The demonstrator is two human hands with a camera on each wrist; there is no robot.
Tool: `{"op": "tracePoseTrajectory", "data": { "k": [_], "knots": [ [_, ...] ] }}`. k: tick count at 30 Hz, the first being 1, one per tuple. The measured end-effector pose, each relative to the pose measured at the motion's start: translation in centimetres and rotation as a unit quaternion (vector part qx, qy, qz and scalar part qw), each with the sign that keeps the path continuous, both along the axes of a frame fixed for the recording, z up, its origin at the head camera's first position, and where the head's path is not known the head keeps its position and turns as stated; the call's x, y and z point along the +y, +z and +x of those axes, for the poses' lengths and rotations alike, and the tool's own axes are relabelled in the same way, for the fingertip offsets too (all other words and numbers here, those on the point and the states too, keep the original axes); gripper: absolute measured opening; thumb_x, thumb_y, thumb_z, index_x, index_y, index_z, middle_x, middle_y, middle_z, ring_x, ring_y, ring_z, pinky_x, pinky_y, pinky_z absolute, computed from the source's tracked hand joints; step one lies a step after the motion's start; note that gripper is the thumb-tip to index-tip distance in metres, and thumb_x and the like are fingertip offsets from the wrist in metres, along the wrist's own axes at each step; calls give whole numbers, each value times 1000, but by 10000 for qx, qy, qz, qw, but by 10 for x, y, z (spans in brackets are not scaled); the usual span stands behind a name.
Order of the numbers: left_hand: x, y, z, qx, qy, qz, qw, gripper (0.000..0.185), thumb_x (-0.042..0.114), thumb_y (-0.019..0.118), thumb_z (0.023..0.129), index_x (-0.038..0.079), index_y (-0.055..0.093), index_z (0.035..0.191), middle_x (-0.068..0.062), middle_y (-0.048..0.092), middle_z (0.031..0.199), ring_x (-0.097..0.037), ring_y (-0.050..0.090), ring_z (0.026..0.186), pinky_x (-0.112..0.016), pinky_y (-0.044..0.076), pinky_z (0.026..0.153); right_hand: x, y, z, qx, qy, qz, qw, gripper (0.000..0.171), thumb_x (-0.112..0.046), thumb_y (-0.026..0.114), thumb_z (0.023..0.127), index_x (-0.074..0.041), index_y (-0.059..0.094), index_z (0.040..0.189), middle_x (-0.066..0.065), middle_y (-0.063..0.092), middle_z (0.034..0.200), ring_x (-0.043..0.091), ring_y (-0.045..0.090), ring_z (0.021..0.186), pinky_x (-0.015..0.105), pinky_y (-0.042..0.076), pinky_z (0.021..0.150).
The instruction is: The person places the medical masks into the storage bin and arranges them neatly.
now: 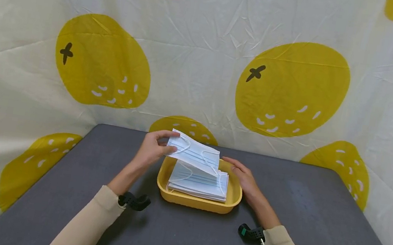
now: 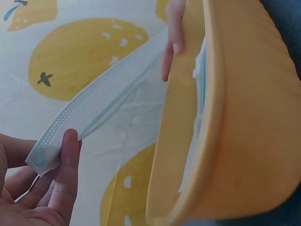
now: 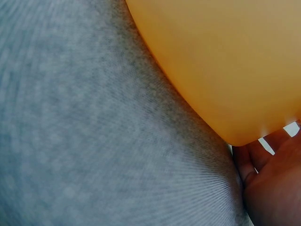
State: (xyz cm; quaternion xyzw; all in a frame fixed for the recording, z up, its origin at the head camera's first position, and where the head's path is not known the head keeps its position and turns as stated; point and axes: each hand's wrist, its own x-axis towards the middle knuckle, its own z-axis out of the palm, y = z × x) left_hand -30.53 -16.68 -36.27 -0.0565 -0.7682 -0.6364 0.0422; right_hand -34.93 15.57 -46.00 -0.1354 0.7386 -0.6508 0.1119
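Note:
My left hand [image 1: 152, 148] pinches one end of a pale blue face mask [image 1: 195, 153] between thumb and fingers. The mask is held tilted above a yellow plastic basket [image 1: 199, 202], its far end hanging over the masks below, ear loops loose. Inside the basket lies a stack of face masks [image 1: 198, 187]. Thumb and fingers at the mask's corner show closely in the left wrist view. At the basket's right side rests my right hand [image 1: 247, 183], fingers stretched along the rim toward the far corner. In the right wrist view that hand is against the basket's outer wall [image 3: 225, 70].
The basket stands on a dark grey table [image 1: 66, 187] near its middle. Behind the table hangs a whitish cloth [image 1: 195, 79] printed with big yellow fruits. Both wrists wear black straps with cameras.

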Motion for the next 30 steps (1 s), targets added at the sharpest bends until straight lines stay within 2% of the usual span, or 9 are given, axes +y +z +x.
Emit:
{"op": "tracePoseTrajectory", "data": {
  "k": [5, 10, 15, 19, 22, 26, 30],
  "knots": [
    [8, -1, -2, 23, -57, 59, 10000, 42, -5, 74, 89, 3, 71, 130, -17, 61, 142, -25, 71, 97, -20, 58, 73, 1, -1, 0, 3, -4, 47, 10000, 44, -16, 40, 110, -5, 50, 152, 18, 44, 160, 25, 51, 136, 20, 52, 99],
    [14, 0, -3, 33, -87, 91, 9999, 41, -4, 75, 89, 5, 72, 129, -15, 62, 141, -20, 69, 94, -20, 58, 74, 1, -1, 0, 67, -119, 263, 9996, 45, -14, 39, 111, -2, 48, 153, 21, 43, 160, 25, 48, 138, 26, 49, 107],
    [19, -2, -2, -91, -66, 111, 9999, 40, -3, 75, 89, 7, 73, 128, -13, 63, 141, -19, 69, 91, -21, 58, 72, 1, -1, -2, 103, -146, 321, 9993, 46, -12, 38, 110, 2, 45, 153, 24, 41, 161, 26, 45, 140, 22, 46, 108],
    [21, -5, -1, -164, -91, 105, 9998, 40, -3, 75, 89, 7, 73, 127, -10, 59, 147, -19, 69, 91, -22, 58, 71, 1, -1, -1, 119, -143, 301, 9994, 46, -12, 38, 110, 3, 44, 154, 25, 40, 161, 27, 45, 141, 21, 45, 108],
    [23, -9, -2, -146, -130, 82, 9998, 40, -4, 75, 89, 7, 73, 127, -9, 58, 148, -20, 70, 90, -24, 57, 71, 2, 0, -1, 134, -181, 262, 9994, 46, -13, 39, 110, 3, 44, 153, 25, 42, 159, 20, 48, 137, 21, 45, 107],
    [26, -14, -4, -150, -170, -21, 9997, 40, -3, 75, 89, 7, 73, 127, -11, 60, 146, -20, 71, 88, -25, 57, 70, 2, 0, -1, 181, -181, 164, 9995, 45, -14, 41, 110, 3, 47, 151, 25, 46, 157, 6, 51, 129, 16, 44, 103],
    [27, -20, -5, -223, -148, -75, 9996, 39, -2, 75, 89, 7, 74, 127, -11, 59, 147, -19, 71, 86, -29, 58, 72, 1, 0, 0, 191, -138, 100, 9997, 44, -14, 42, 110, 1, 50, 150, 24, 48, 156, -1, 50, 125, 11, 43, 101]
  ]
}}
